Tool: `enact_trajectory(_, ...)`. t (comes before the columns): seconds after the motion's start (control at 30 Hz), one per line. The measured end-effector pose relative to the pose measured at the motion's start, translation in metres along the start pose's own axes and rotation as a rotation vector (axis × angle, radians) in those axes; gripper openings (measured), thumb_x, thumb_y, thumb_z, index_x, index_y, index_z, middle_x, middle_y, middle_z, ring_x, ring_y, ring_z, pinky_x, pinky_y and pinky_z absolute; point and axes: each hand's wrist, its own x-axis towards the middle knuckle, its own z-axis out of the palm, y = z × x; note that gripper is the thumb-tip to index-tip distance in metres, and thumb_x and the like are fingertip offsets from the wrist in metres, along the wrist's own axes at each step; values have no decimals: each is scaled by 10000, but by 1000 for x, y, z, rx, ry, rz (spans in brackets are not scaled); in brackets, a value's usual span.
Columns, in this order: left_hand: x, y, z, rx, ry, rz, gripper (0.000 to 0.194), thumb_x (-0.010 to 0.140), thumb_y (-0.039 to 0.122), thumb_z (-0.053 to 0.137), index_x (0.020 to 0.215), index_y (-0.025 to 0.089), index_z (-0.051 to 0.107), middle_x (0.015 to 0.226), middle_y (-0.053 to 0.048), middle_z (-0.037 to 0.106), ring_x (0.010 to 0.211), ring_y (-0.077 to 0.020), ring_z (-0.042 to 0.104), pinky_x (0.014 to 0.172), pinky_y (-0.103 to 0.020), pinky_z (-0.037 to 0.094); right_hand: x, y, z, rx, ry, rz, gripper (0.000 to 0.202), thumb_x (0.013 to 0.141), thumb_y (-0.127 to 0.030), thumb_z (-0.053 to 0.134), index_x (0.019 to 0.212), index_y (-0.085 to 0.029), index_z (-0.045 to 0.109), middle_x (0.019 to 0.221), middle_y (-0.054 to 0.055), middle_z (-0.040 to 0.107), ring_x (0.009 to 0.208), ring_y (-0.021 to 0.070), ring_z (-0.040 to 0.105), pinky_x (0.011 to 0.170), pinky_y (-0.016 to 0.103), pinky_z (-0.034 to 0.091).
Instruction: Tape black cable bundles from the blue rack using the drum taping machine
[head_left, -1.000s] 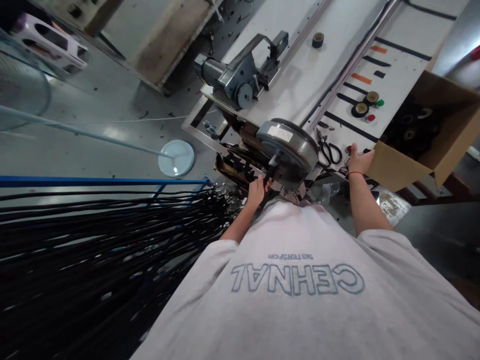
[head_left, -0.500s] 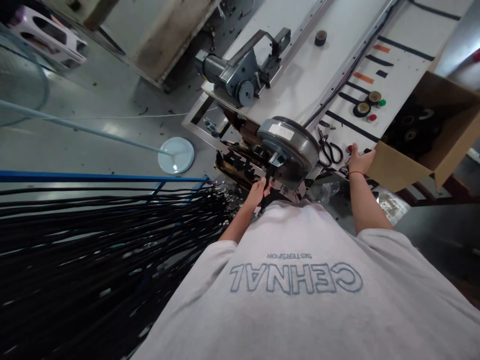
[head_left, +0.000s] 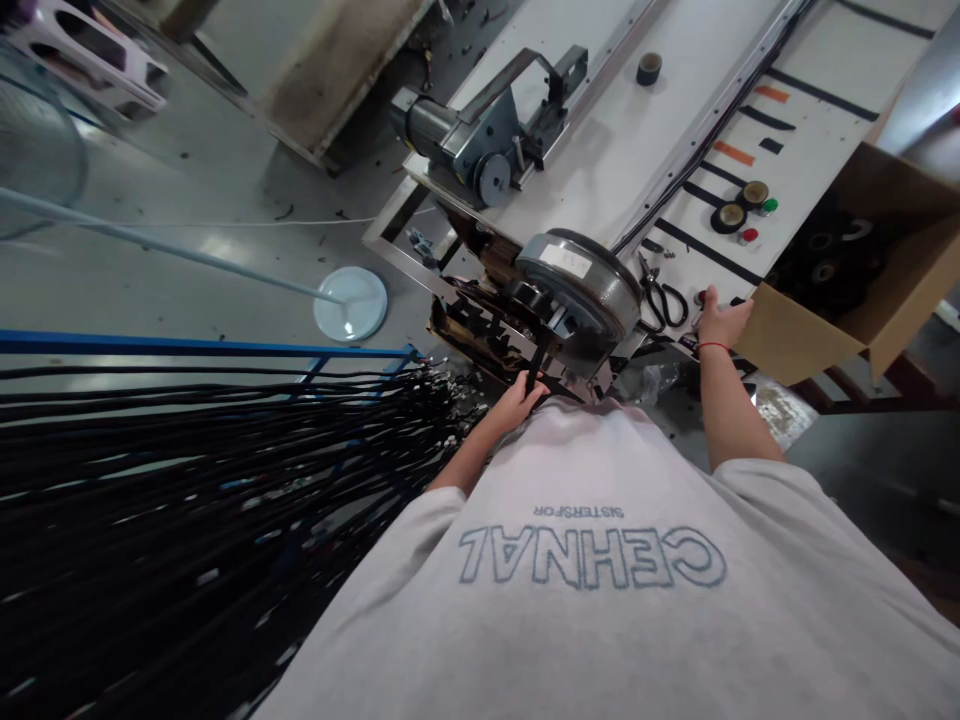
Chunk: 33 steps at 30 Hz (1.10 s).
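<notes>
My left hand (head_left: pixel 517 402) is closed around a black cable (head_left: pixel 537 362), just below a round metal machine head (head_left: pixel 581 285) with a white label. The cable runs up towards the hub of that machine. My right hand (head_left: pixel 721 324), with a red band at the wrist, rests at the table edge over a red button (head_left: pixel 702 297). Its thumb and fingers are apart and hold nothing that I can see. Black-handled scissors (head_left: pixel 664 300) lie on the table just left of my right hand.
Tape rolls (head_left: pixel 729 216), a green button (head_left: pixel 769 205) and tape strips lie on the white table. An open cardboard box (head_left: pixel 806 335) stands at the right. A motor unit (head_left: pixel 480 150) is mounted at the table's far side. Many black cables (head_left: pixel 225 470) hang over a blue rack (head_left: pixel 210 346).
My left hand has shifted slightly down, and more of the black cable shows between it and the machine. My right hand stays at the red button.
</notes>
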Motion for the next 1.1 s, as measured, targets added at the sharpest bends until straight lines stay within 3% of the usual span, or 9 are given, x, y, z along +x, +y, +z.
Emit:
enact_trajectory(0.13,-9,-2,13,61,126,34,367,976,512,465,1107,179,547,864,-50,731,773,-167,701,793,-285,515,0,-1,-1,-7,-4,-7,860,883,-656,559,1474,-64,363,1488,307,421,1415,379,411,1144,559,361)
enact_trajectory(0.27,6,8,21,52,188,89,400,1007,507,401,1067,164,598,799,-45,721,637,-153,662,688,-262,496,-1,-2,-1,-6,-7,-14,855,896,-657,529,1476,-52,359,1484,328,410,1419,393,406,1144,578,348)
enact_trajectory(0.43,29,32,12,114,273,96,349,1010,447,441,978,173,656,734,-31,711,608,-155,637,682,-255,467,-1,-2,0,-9,-28,18,855,904,-606,552,1496,-34,323,1496,331,395,1440,384,384,1152,552,349)
enact_trajectory(0.57,39,48,3,217,277,123,284,994,387,497,921,187,685,610,-1,651,570,-157,612,686,-256,448,-1,-1,0,-17,-30,4,835,913,-603,544,1495,-45,324,1489,323,409,1446,370,386,1158,533,352)
enact_trajectory(0.7,47,55,1,107,149,60,368,1003,436,466,926,163,702,506,24,560,456,-136,516,587,-269,412,-2,-1,-1,-3,-33,2,834,917,-600,544,1489,-34,325,1486,330,408,1452,376,376,1161,542,348)
enact_trajectory(0.83,52,59,-8,-315,-74,-154,517,999,556,429,954,129,718,449,77,350,378,-89,318,498,-251,372,-4,-1,0,21,-17,1,834,904,-606,562,1462,-22,354,1459,330,435,1440,376,394,1163,523,355)
enact_trajectory(0.97,55,63,-21,-645,-295,-383,457,1024,467,433,943,124,723,493,106,174,373,-55,150,445,-197,330,-8,-4,-4,41,-19,10,830,878,-568,613,1450,-24,356,1463,315,448,1417,361,420,1161,511,353)
enact_trajectory(1.1,54,65,-23,-716,-326,-408,447,1026,451,449,932,110,722,515,110,145,385,-48,123,418,-169,299,-11,-21,-18,-32,-41,-1,844,843,-459,676,1481,-22,339,1531,306,376,1444,367,361,1174,523,308)
